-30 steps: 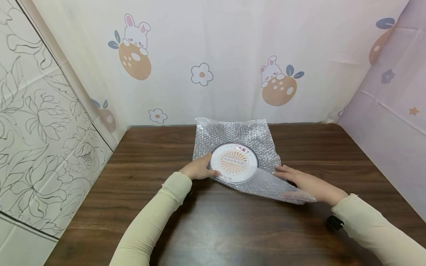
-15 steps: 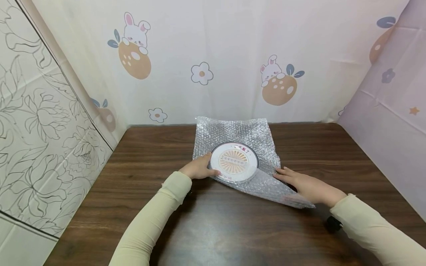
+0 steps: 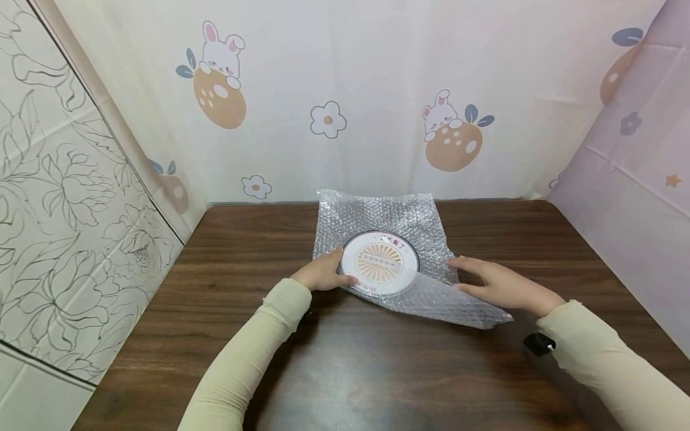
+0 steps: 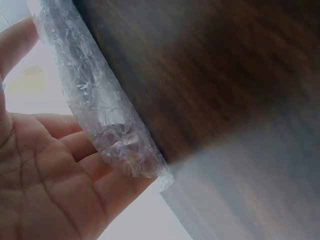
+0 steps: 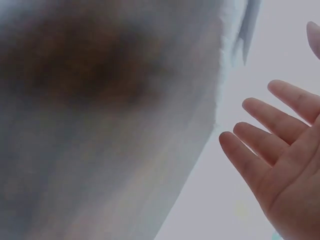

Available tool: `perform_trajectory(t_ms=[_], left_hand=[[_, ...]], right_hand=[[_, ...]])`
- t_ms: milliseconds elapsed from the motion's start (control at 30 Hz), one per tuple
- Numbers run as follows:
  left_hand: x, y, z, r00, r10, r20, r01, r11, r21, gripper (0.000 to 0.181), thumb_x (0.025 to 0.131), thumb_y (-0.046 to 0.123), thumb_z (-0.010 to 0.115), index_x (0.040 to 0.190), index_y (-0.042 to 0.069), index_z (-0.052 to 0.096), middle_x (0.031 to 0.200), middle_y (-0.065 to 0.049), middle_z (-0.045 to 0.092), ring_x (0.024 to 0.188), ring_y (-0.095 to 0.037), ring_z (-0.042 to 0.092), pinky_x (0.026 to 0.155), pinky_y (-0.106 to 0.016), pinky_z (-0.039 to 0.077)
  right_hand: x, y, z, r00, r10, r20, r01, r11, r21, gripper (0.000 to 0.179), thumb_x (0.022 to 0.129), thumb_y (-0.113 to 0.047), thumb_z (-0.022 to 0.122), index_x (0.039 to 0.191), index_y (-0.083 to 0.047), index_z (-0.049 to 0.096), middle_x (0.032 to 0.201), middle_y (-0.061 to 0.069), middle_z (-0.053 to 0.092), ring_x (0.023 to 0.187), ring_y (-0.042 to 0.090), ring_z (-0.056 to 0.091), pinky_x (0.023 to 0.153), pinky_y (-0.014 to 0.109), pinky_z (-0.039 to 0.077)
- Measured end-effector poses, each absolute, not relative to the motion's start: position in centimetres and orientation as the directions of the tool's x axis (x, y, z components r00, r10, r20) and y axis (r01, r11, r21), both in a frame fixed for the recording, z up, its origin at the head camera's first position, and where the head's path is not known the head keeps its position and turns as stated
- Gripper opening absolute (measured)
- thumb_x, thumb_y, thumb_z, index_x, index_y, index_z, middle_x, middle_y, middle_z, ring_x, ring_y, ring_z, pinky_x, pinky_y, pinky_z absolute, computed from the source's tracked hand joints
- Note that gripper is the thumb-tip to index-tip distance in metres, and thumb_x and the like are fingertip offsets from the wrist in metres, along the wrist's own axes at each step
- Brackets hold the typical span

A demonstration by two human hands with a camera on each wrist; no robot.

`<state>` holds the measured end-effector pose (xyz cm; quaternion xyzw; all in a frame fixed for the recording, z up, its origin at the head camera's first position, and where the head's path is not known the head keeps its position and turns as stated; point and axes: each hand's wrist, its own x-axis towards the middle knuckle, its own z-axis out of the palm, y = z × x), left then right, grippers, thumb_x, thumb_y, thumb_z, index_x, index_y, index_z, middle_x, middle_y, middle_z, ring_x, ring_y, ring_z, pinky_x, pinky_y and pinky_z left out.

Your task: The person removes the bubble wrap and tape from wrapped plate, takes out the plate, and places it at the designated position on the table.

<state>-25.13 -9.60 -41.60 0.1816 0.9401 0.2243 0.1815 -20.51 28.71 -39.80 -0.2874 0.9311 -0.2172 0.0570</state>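
A white plate [image 3: 372, 251] with a dark rim, a gold ray pattern and red lettering lies face up on a sheet of bubble wrap [image 3: 380, 212]. The wrap's front right corner is folded over the plate's lower edge and points to the right. At the plate's left edge, my left hand [image 3: 322, 272] holds plate and wrap, thumb on top near the lower rim. The left wrist view shows the wrap's rolled edge [image 4: 100, 105] between thumb and fingers. My right hand [image 3: 504, 287] is beside the wrap's right edge, fingers extended and thumb apart, holding nothing.
The dark wooden table [image 3: 345, 371] extends around the wrap. Behind it hangs a curtain [image 3: 377, 72] printed with rabbits and flowers. A white panel [image 3: 64, 179] with line-drawn flowers stands at the left.
My right thumb has come out from beneath the folded wrap, and the hand has turned with its fingers spread. The wrap corner has lifted slightly; the left hand and plate stay in place.
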Motion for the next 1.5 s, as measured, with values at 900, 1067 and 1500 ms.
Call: perform_trajectory(t_ms=[900,1067,1500], left_hand=[[-24.8,-9.4,-41.4,-0.876,0.407,-0.258,0.249,0.841,0.481,0.097,0.091,0.049,0.065,0.156,-0.002,0.014,0.162,-0.018,0.019,0.149,-0.034,0.024,0.121,-0.044,0.026],[-24.8,-9.3,-41.3,-0.876,0.409,-0.257,0.248,0.837,0.487,0.097,0.091,0.05,0.065,0.156,-0.002,0.014,0.162,-0.018,0.02,0.149,-0.033,0.024,0.121,-0.045,0.026],[-25.0,-9.6,-41.4,-0.866,0.417,-0.277,0.249,0.838,0.485,0.099,0.091,0.053,0.063,0.156,-0.001,0.011,0.163,-0.017,0.017,0.15,-0.032,0.021,0.122,-0.045,0.024]], right_hand=[[-28.4,25.6,-39.1,-0.887,-0.461,0.02,-0.423,0.795,-0.435,0.071,0.1,-0.043,0.052,0.153,-0.001,0.03,0.158,0.025,0.027,0.145,0.046,0.025,0.114,0.064,0.026],[-28.6,24.8,-40.4,-0.868,-0.494,-0.049,-0.433,0.802,-0.411,0.076,0.099,-0.047,0.052,0.154,-0.002,0.026,0.162,0.026,0.015,0.147,0.047,0.016,0.114,0.066,0.023],[-29.1,24.5,-41.9,-0.817,-0.502,-0.285,-0.363,0.831,-0.422,0.083,0.1,-0.053,0.044,0.156,0.001,0.014,0.163,0.025,-0.002,0.149,0.047,0.0,0.117,0.066,0.014]])
